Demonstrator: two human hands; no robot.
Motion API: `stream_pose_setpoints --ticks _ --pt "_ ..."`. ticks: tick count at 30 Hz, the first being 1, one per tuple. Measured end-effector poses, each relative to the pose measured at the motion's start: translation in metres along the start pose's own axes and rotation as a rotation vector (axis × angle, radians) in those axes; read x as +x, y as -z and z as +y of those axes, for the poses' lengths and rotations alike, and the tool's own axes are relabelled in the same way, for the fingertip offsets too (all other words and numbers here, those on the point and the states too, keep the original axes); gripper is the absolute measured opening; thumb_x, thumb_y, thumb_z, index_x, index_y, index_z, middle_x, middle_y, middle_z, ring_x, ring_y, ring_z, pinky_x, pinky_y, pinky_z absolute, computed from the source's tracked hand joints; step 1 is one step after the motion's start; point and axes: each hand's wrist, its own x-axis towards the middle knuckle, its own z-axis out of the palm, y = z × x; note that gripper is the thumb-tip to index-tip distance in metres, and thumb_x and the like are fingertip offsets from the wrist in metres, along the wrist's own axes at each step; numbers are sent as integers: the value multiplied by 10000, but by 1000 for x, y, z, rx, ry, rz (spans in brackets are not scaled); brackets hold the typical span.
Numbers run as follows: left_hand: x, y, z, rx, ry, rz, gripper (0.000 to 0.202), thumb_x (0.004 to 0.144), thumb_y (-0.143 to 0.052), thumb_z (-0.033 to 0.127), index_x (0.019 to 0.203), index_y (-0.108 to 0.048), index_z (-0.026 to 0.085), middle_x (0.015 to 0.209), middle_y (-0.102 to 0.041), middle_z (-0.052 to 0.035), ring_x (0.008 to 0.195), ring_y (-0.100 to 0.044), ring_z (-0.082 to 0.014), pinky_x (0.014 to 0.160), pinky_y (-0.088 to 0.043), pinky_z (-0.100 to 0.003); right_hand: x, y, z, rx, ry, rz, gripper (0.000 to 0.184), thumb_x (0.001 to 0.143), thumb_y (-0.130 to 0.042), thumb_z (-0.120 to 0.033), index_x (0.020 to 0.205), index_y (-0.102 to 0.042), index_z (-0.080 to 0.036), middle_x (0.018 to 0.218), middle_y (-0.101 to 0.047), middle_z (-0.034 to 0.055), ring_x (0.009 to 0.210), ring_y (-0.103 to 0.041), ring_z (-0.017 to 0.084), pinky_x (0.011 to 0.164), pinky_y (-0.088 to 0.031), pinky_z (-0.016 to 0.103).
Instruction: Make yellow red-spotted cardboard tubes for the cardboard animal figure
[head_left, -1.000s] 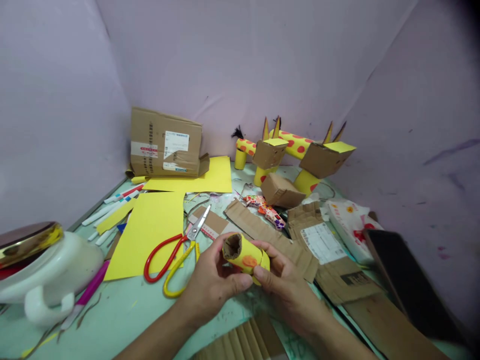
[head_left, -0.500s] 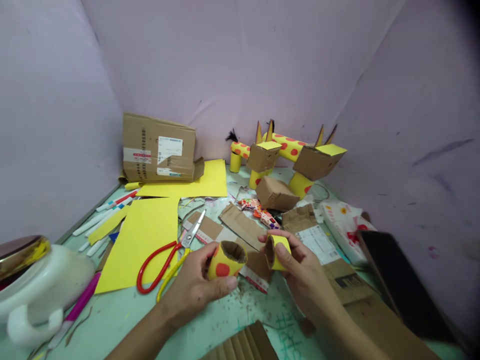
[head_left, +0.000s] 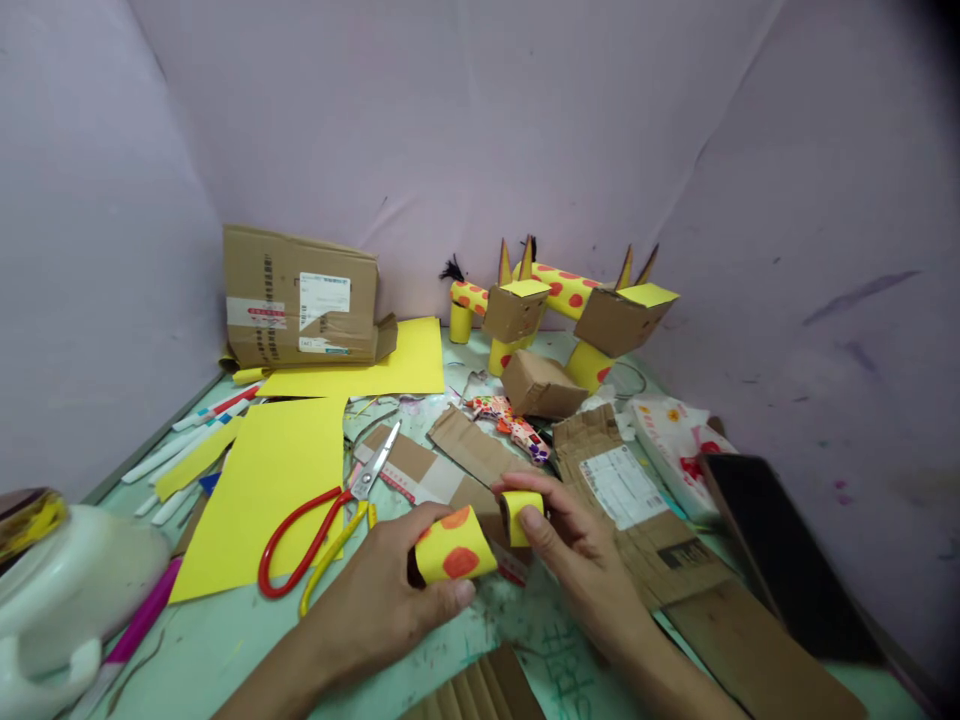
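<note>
My left hand [head_left: 390, 585] is closed around a yellow cardboard tube with orange spots [head_left: 456, 548], which lies tilted on its side in the grip. A shorter plain yellow tube [head_left: 523, 516] is pinched between thumb and fingers of my right hand [head_left: 574, 555]. The two tubes are close together but apart, above the table. Scissors with red and yellow handles [head_left: 352, 500] rest open just left of my left hand, partly on a yellow sheet [head_left: 259, 500]. Cardboard scraps [head_left: 480, 450] lie beyond the tubes.
Two giraffe-like cardboard figures [head_left: 517, 312] stand at the back beside a small cardboard box [head_left: 541, 385]. A large carton [head_left: 300, 300] leans at back left. Markers [head_left: 180, 445] and a white pot [head_left: 82, 570] sit at left. A phone [head_left: 787, 555] lies at right.
My left hand has turned the spotted tube, so its open end no longer faces me and more spots show. The right hand's tube has shifted slightly left and lower. The whole view has shifted a little.
</note>
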Motion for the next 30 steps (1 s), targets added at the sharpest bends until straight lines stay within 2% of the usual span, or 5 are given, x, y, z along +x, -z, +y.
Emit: stream_pose_setpoints --ticks 12,19,24,27,30 --pt "-2 -4 7 65 75 -13 440 768 -530 452 1111 -500 179 915 -653 -43 788 -581 -208 637 -435 -265 -8 -14 7 111 -147 -62 319 877 -473 -470 1073 -605 -257 1002 -645 25 871 -587 183 732 -456 262" --pt "-3 -10 2 82 54 -18 434 796 -492 490 1117 -464 199 952 -642 -62 835 -580 -236 630 -427 -278 -12 -19 7 59 -184 -34 390 887 -417 -508 1119 -567 -234 1022 -621 48 924 -574 213 804 -438 312" --pt "-3 -22 -5 -13 41 66 466 788 -514 508 1135 -431 208 928 -631 -54 766 -569 -216 600 -421 -270 -17 -23 8 203 -203 -58 430 883 -409 -521 1219 -501 -268 1189 -551 65 1097 -516 250 935 -393 382" --pt "-3 -22 -7 -200 24 138 428 766 -562 495 1060 -450 205 908 -606 -34 740 -542 -176 633 -434 -253 -19 -19 7 350 -185 -210 600 794 -589 -474 1338 -389 -321 1374 -424 46 1257 -394 281 1012 -333 416" --pt "-2 -18 -9 -410 88 124 447 711 -620 502 993 -459 194 743 -566 6 569 -480 -115 492 -395 -207 -17 -11 4 353 -132 -414 774 754 -668 -348 1412 -261 -315 1468 -309 50 1321 -313 292 1040 -302 441"
